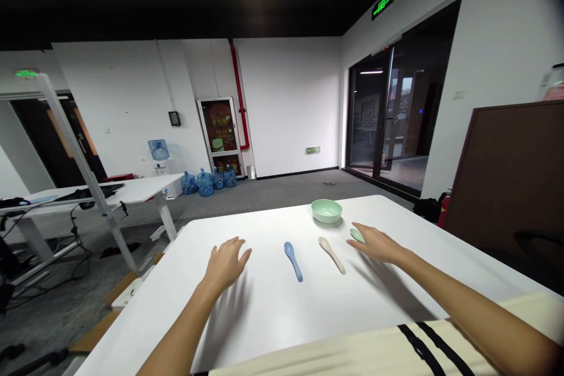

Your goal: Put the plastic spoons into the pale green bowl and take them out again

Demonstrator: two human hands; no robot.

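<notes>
On the white table [264,317] lie a blue spoon [293,261] and a beige spoon [332,255], side by side with their bowls pointing away from me. A light green bowl [326,211] stands behind them, upright, near the far edge. My right hand [374,242] is over a green spoon [357,236], whose bowl end shows between my thumb and fingers; its handle is hidden under the hand. Thumb and fingers there are apart, and I see no grip. My left hand [227,261] hovers above the table left of the blue spoon, fingers spread, holding nothing.
Another white table [136,189] with dark cloth and cables stands at the left. Several blue water bottles [205,182] are on the floor by the far wall. A brown panel [511,182] rises at the right, and glass doors [388,117] stand beyond.
</notes>
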